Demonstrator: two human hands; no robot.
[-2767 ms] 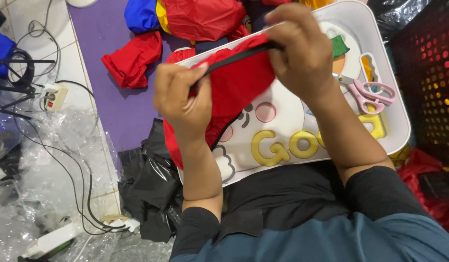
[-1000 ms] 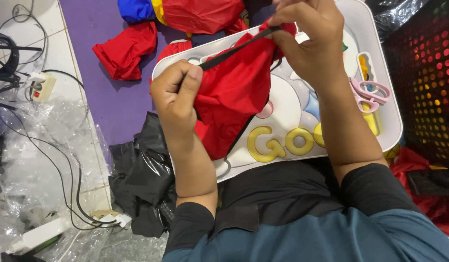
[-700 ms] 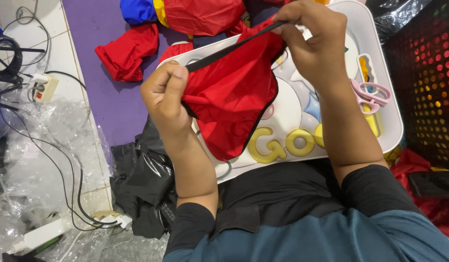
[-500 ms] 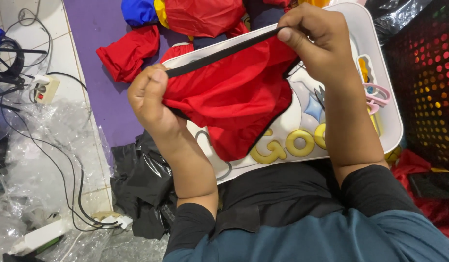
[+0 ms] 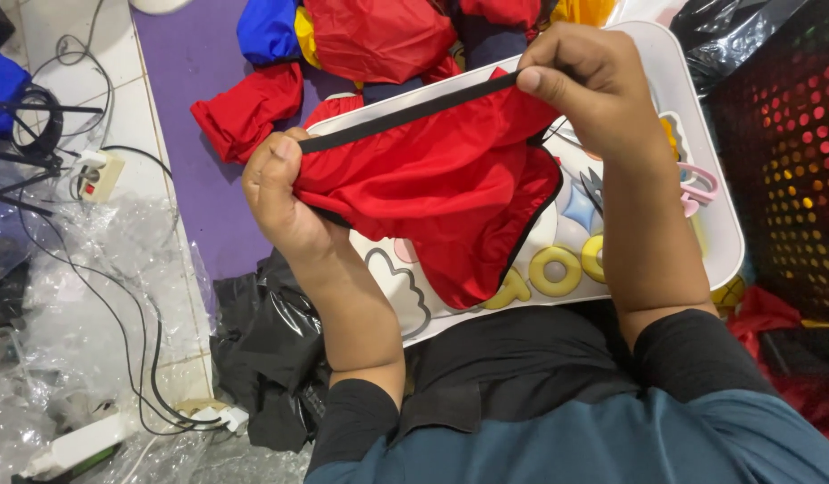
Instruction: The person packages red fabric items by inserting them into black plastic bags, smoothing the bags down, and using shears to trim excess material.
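The person holds a red garment (image 5: 441, 193) with black trim stretched out between both hands, just above a white lap tray (image 5: 715, 211) printed with cartoon shapes and yellow letters. The left hand (image 5: 284, 202) sits at about 9 o'clock of the cloth, its fingers curled shut around the lower end of the black waistband (image 5: 405, 116), with red fabric bunched inside the fist. The right hand (image 5: 589, 94) is at about 1 o'clock, thumb and fingers pinched closed on the band's upper end, so the band runs taut on a slant from one grip to the other. The body of the garment hangs below the band toward 6 o'clock, its black-edged hem falling over the tray's printed face. Pink-handled scissors (image 5: 697, 188) lie on the tray at 3 o'clock of the cloth, partly hidden by the right forearm. At 12 o'clock a heap of red, blue and yellow clothes (image 5: 342, 40) rests on a purple mat (image 5: 186, 72). A black plastic bag (image 5: 266, 354) lies crumpled at 7 o'clock beside the left forearm, and a dark perforated basket (image 5: 791, 161) stands at the far right
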